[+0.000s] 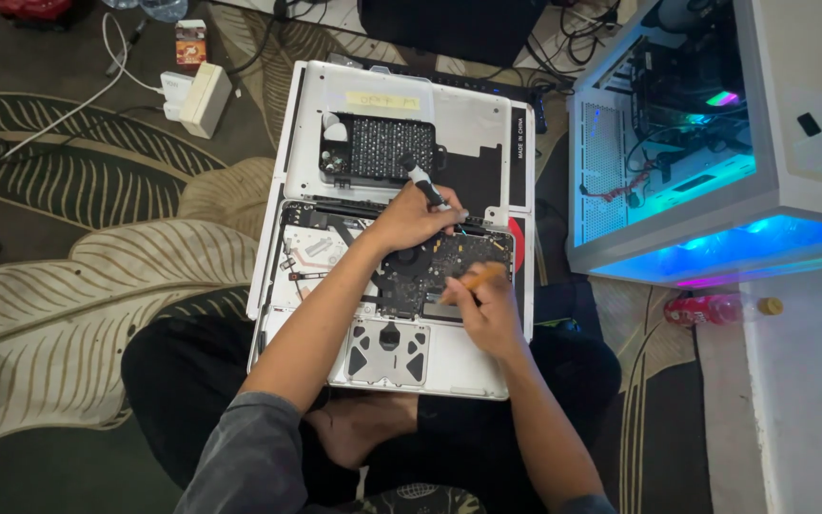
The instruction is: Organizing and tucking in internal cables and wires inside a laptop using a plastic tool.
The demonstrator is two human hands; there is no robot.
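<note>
Opened white laptop (392, 276), dark board exposed, left hand (411, 219) gripping black tool (423, 183), right hand (487, 314) pinching orange tool (479, 278)

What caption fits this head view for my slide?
Seated on a carpet, left hand holds a black tool and right hand an orange tool over an opened laptop.

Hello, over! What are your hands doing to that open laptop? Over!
Left hand grips black tool. Right hand holds orange tool on the laptop board. Nothing in the way.
</note>
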